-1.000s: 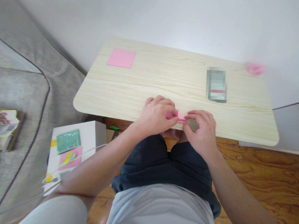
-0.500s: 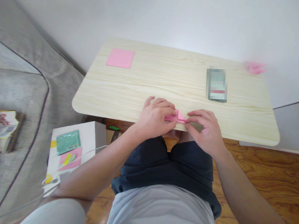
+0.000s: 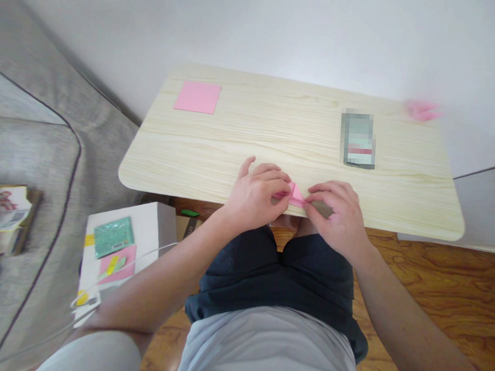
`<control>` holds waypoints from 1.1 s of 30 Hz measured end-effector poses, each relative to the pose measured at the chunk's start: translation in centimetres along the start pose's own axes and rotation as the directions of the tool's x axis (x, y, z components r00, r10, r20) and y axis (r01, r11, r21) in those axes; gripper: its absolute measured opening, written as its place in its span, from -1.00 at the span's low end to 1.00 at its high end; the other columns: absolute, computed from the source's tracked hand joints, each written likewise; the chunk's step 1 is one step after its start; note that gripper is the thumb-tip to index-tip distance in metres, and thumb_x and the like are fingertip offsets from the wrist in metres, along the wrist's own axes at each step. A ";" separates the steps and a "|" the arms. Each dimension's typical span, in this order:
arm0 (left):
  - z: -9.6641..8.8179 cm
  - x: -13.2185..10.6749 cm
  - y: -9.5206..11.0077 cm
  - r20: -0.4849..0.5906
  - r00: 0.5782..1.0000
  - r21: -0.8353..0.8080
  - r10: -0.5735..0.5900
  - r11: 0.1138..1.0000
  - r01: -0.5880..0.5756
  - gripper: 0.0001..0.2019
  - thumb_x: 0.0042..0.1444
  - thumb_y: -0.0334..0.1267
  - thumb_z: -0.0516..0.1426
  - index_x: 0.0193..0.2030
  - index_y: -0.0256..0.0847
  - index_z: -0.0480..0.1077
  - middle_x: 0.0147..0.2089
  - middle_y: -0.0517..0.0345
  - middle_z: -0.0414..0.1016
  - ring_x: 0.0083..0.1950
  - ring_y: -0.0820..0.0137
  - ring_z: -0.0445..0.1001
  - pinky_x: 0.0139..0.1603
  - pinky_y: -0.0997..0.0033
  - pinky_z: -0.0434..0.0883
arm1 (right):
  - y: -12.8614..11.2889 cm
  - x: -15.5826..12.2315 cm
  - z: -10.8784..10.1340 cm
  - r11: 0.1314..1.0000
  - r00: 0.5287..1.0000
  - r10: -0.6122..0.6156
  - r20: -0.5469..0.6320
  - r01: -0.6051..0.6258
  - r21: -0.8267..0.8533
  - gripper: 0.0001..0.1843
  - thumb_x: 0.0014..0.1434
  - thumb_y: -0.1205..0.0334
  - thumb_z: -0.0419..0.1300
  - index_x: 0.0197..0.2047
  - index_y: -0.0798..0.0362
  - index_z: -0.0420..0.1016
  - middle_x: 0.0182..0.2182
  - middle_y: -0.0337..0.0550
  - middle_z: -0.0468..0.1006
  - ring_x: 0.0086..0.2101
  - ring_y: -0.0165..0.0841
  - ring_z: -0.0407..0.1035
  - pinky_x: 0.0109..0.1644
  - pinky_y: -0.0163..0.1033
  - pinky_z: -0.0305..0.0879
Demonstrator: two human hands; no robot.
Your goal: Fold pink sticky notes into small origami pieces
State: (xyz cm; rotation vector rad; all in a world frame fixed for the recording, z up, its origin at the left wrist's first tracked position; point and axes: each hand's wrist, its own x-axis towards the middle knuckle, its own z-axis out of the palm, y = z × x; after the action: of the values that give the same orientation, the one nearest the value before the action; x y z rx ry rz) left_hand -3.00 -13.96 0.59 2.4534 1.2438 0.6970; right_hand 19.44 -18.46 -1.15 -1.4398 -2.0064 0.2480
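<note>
A small folded piece of pink paper lies at the near edge of the wood-patterned table, with a triangular flap showing on its right part. My left hand grips its left end between thumb and fingers, which hide that part. Thumb and forefinger of my right hand pinch the paper's right tip. Farther back at the left lies a flat square of pink paper. A phone, its picture blurred into blocks, rests beyond my right hand.
Pink folded paper sits at the table's far right corner, blurred. Left of my legs, a white box bears a green packet, pink paper and a white cable. A grey sofa stands at the left; a wall borders the table's back.
Both hands stay on the folded pink paper and have shifted very slightly left. The view has moved a little; the other things stay in place.
</note>
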 end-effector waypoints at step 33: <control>0.6 0.3 0.2 0.006 0.998 -0.028 -0.062 0.998 0.063 -0.87 0.27 -0.12 0.19 -0.24 -0.04 0.54 0.13 0.18 0.62 0.27 0.16 0.43 0.53 -0.14 -0.01 | -0.3 0.7 0.2 0.998 0.997 -0.011 0.079 0.005 0.070 -0.97 0.26 0.22 0.34 -0.21 -0.12 0.62 -0.13 -0.19 0.67 -0.03 -0.13 0.45 0.13 0.10 0.32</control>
State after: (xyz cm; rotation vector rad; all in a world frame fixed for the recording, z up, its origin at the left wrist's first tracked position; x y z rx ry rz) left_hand -2.36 -13.88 0.30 2.3810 1.2936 0.6864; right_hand 18.96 -17.94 -0.89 -1.3978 -2.0454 0.3737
